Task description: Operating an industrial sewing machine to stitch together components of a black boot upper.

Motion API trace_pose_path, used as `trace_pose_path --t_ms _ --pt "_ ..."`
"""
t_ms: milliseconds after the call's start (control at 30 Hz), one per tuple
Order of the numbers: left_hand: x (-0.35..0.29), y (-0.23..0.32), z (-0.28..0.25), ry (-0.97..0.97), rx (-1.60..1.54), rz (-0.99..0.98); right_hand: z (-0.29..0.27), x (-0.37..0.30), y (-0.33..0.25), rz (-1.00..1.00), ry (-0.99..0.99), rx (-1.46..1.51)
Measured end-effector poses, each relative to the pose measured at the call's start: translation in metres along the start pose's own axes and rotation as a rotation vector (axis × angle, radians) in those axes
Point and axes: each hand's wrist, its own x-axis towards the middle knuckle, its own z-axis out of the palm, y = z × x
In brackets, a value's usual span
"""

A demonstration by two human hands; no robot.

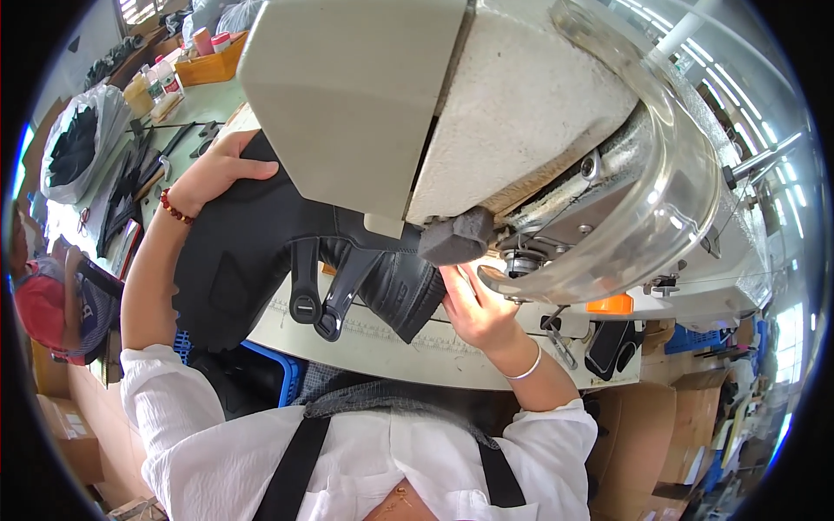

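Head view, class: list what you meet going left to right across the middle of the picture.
Clear plastic bag of dark pieces → left hand → black fabric piece → right hand → clear curved guard

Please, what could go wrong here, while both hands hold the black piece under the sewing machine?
The right hand lies close to the needle area behind the clear guard; fingers might get caught. The loose black straps hang free and could snag. The left hand grips the black piece far back, so it may slip sideways.
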Motion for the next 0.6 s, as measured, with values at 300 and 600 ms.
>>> trace_pose_path --t_ms 300,600 --pt "0.0 0.002 -0.001 0.024 0.036 0.014 0.004 -0.004 -0.001 0.018 0.032 -0.006" --pt "0.002 -0.004 -0.001 0.088 -0.031 0.034 -0.002 0.012 0.002 0.068 0.023 0.115"
